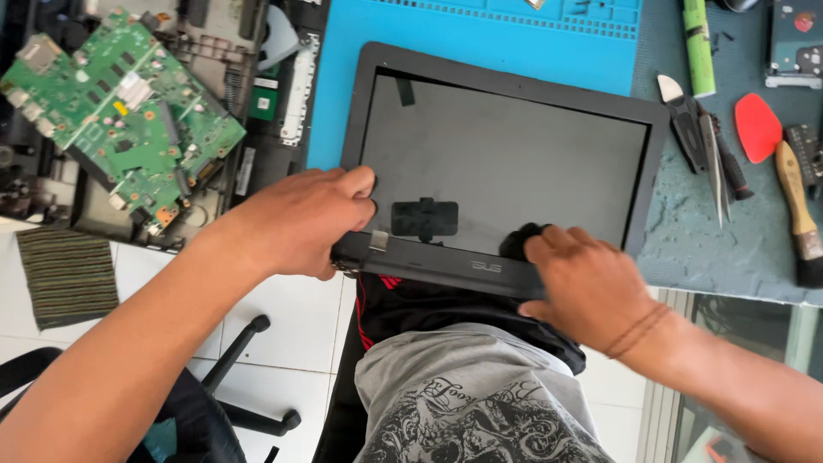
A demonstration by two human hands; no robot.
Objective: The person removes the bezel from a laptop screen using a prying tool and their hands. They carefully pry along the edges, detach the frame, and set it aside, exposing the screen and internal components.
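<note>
A blue work mat [480, 51] carries the laptop screen panel [506, 163], a flat dark rectangle with a matte plastic bezel, whose long axis runs left to right and whose near edge overhangs the table toward the person. The left hand [300, 223] clamps that near edge at its left corner, fingers curled over the bezel. The right hand [583, 279] grips the same lower edge further right, fingertips on the glass. A green circuit board [120, 111] lies tilted, far left. A wooden-handled brush [799, 210] rests far right.
</note>
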